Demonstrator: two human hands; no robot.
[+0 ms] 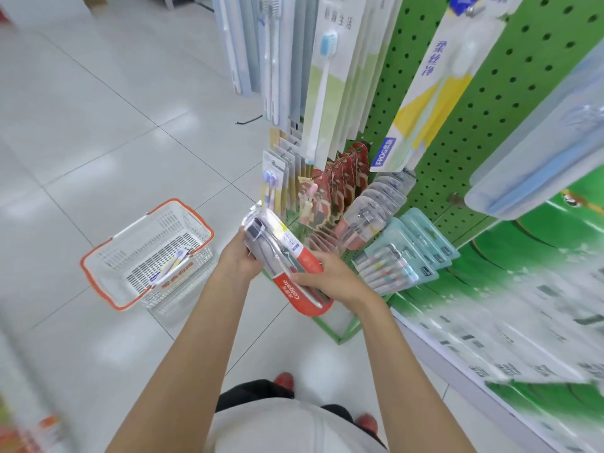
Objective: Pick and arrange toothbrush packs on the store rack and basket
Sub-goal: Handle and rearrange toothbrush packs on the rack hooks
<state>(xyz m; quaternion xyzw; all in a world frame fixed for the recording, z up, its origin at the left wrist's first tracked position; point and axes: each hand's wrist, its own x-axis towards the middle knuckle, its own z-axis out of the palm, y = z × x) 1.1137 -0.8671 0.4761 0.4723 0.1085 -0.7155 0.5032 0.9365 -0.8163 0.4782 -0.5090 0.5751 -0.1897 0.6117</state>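
Bright, even light glares off the floor tiles (108, 132); edges bend and blur, sharpest centrally.

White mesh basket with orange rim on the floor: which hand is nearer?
Left. The left hand grips the top end of the red-and-clear Colgate toothbrush pack, just right of the white, orange-rimmed basket. The right hand holds the pack's lower part, farther right.
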